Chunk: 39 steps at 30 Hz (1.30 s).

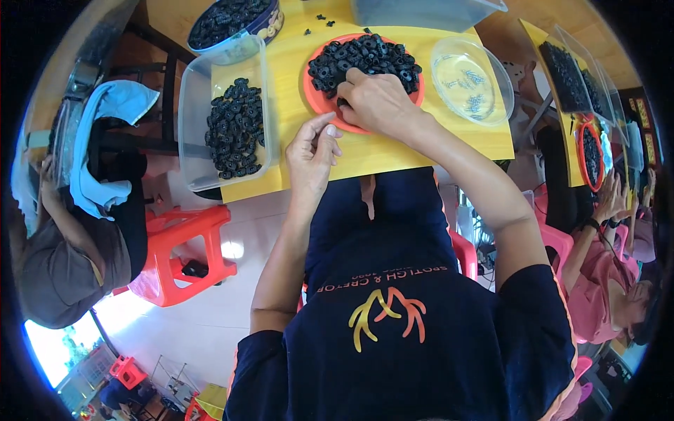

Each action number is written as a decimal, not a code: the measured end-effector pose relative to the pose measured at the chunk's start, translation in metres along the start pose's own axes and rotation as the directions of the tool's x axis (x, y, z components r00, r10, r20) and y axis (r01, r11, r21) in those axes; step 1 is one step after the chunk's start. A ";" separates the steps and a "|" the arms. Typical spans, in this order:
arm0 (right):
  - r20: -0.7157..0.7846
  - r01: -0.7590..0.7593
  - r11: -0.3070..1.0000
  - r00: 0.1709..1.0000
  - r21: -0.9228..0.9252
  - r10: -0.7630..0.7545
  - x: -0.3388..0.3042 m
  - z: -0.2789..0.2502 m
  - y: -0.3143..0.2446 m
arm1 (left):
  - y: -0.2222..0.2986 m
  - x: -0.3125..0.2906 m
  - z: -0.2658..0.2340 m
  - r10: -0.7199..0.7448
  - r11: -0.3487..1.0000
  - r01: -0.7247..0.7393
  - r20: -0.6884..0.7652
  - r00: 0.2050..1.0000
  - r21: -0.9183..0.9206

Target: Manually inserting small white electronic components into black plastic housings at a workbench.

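Observation:
A heap of small black plastic parts [365,57] fills a round red-orange tray [317,102] on the yellow table [295,63]. My right hand [379,104] reaches over the tray's near side. Its fingers are curled, with a small black part [342,102] showing at them. To its left, just off the tray's near rim, my left hand [313,149] is raised with the fingers half bent and the thumb apart. Nothing shows between those fingers. A clear plastic bin [191,126] left of the tray holds many more black parts [235,133].
Right of the tray stands a round clear tub [507,98] with small shiny pieces inside. A blue round tin [272,28] of black parts and a translucent box [428,14] stand at the back. A red stool [184,263] is at left; other people sit on both sides.

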State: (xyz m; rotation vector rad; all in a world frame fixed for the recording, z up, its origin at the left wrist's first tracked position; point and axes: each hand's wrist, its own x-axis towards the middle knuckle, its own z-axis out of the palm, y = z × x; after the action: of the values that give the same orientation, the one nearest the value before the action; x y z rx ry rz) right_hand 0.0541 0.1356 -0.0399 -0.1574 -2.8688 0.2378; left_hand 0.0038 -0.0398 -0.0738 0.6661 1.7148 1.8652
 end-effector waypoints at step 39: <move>-0.028 -0.023 0.140 0.936 0.990 0.351 -0.066 -0.043 -0.015 | 0.051 0.002 0.035 0.331 0.937 -0.336 0.061 0.942 0.098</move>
State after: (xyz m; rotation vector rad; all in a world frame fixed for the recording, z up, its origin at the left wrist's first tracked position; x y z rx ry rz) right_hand 0.1272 0.1188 -0.0123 -0.2499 -1.7963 1.9241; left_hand 0.0229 -0.0158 -0.0204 1.0929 1.7695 1.9704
